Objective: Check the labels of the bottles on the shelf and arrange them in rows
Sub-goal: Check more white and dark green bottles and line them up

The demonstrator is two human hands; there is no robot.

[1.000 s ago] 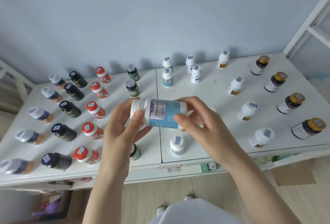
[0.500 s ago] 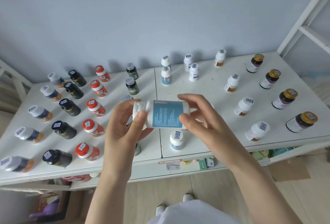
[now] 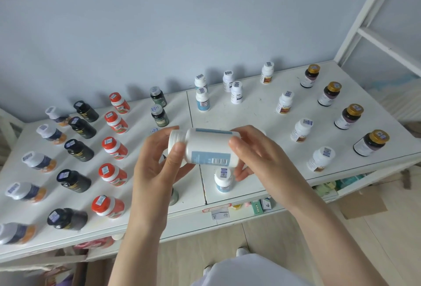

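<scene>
Lying sideways in the air above the middle of the shelf's front edge, the white bottle is gripped at both ends. The left hand curls round the cap end, thumb on the neck, and the right hand pinches the base end. Its barcode faces the camera. A smaller white bottle stands just below.

Bright, soft daylight; wide-angle bending and slight blur toward the edges.
</scene>
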